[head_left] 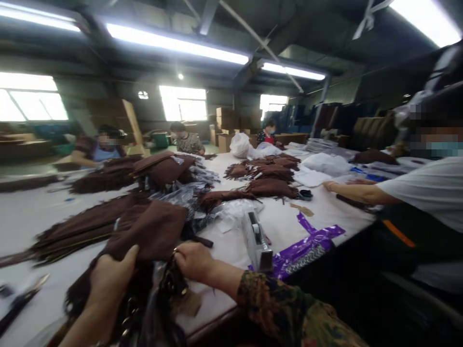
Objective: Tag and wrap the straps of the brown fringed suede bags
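Note:
A brown suede-like bag [152, 231] with dark fringe is held tilted over the near edge of the white table. My left hand [110, 277] is closed on its left side, thumb lying on top of the fabric. At the bag's lower right corner, my right hand [193, 261] is closed in a pinch, its fingertips partly hidden. Dark straps with gold-coloured metal rings [126, 318] hang below the bag. Beneath my right hand dangles a tan tag [188, 301], somewhat blurred. A stack of similar brown bags [79, 224] lies just behind my left hand.
Right of my hands stand a tape dispenser [256, 241] and a purple plastic wrapper [307, 248]. More brown fringed bags [267, 188] and clear plastic [235, 212] cover the table's middle. A co-worker in a white sleeve [427, 188] reaches in from the right; several people sit farther back.

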Motion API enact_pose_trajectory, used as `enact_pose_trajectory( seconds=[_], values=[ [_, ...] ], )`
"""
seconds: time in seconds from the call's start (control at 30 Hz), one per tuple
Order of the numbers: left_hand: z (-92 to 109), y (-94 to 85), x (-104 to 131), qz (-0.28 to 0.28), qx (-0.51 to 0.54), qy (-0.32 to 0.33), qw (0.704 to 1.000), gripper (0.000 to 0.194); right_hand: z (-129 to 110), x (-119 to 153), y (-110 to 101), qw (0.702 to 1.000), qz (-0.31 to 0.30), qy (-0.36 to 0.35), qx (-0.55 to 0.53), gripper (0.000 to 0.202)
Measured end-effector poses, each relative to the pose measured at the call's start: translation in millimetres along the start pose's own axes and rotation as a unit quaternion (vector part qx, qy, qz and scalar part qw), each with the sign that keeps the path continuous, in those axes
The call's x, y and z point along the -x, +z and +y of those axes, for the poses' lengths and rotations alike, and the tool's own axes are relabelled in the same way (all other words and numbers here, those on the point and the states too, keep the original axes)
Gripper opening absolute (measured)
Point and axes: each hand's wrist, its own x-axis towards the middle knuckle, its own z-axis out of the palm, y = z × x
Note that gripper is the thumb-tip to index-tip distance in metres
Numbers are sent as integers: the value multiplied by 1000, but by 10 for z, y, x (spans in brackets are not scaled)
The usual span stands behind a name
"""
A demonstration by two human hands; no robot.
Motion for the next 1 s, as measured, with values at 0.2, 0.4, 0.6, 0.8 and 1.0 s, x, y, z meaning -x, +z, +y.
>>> enact_pose_trajectory(
  seconds=[0.2, 0.4, 0.6, 0.8, 1.0],
  values=[
    [-157, 81, 42, 54, 24, 41, 997, 41, 120, 428, 131, 991, -67, 10, -118, 20],
    [-113, -61, 489, 103, -21, 98, 990, 54, 168, 648, 167, 989, -90, 76, -89, 28],
    [-134, -184, 1468, 21, 88, 242, 966, 23, 240, 721, 126, 987, -80, 113, -76, 29],
    [-140, 183, 1613, -379, 337, 28, 861, 19, 163, 808, 24, 990, -65, 111, -54, 26],
    [55, 657, 1429, -391, 573, -246, 677, 18, 118, 849, -123, 994, -49, 49, 84, 27]
  ],
)
